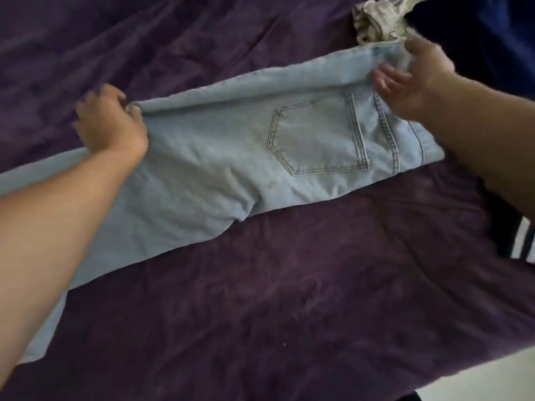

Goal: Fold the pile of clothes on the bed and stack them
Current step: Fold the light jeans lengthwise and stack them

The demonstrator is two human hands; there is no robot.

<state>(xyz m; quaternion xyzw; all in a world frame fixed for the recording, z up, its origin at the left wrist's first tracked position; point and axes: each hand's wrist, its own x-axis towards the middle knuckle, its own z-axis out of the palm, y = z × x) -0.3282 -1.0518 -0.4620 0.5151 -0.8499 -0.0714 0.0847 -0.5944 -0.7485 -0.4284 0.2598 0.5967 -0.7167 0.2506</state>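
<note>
A pair of light blue jeans [231,157] lies across the purple bedspread [289,285], folded lengthwise with a back pocket facing up. The waistband is at the right and the legs run off to the lower left under my left arm. My left hand [111,123] pinches the far folded edge of the jeans at thigh height. My right hand [411,79] grips the far corner of the waistband, with its fingers curled around the denim.
A crumpled grey-and-white garment [376,20] lies just beyond the waistband at the top. A dark blue cloth [477,30] fills the top right corner. A dark garment with white stripes [521,244] sits at the right edge. Pale floor shows at the bottom right.
</note>
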